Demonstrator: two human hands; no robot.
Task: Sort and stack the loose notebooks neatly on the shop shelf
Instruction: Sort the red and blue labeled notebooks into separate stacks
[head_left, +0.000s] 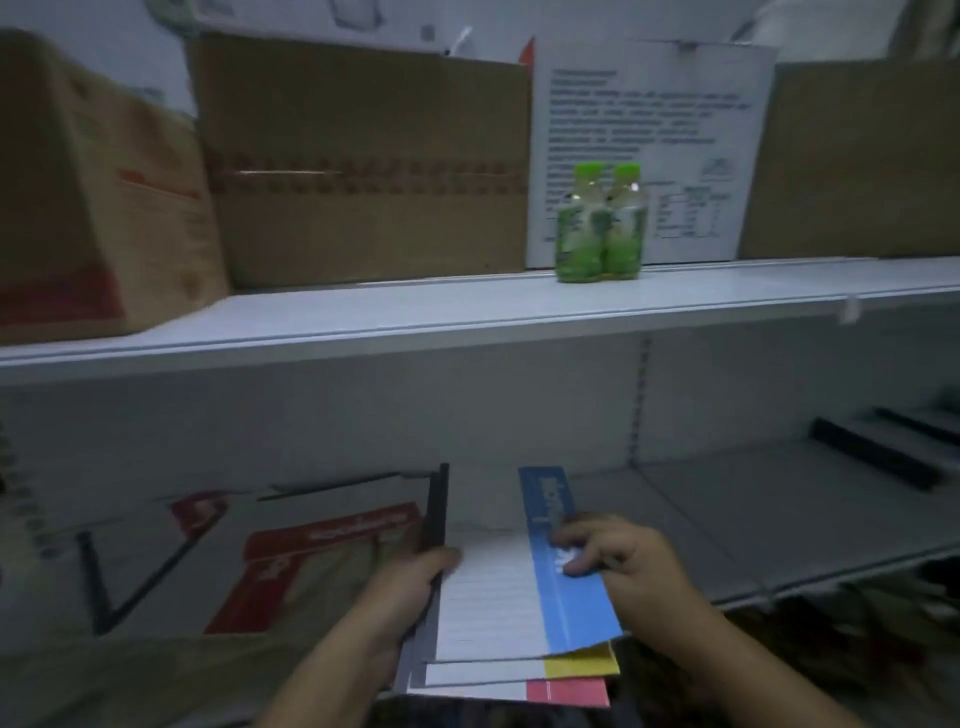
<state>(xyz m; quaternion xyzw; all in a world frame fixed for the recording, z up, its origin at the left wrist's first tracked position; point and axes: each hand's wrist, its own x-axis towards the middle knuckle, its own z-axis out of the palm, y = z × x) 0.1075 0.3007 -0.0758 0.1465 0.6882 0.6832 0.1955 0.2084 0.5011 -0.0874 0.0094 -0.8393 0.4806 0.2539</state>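
Now the left hand (415, 577) and right hand (618, 556) are closing their grip on the notebooks (498, 613), squaring them at the lower shelf (727, 519) edge; next, probably sliding them inward.

The words on the white paper sheet (644, 150) are too blurry to read. The letters on the top notebook's blue strip (563, 561) are smeared, and the right hand (618, 558) covers some of them. The two notebooks under it (566, 680) show only their near edges. The brown box (78, 197) is cut off at the left. The dark things (883, 447) far right are too dim to tell.
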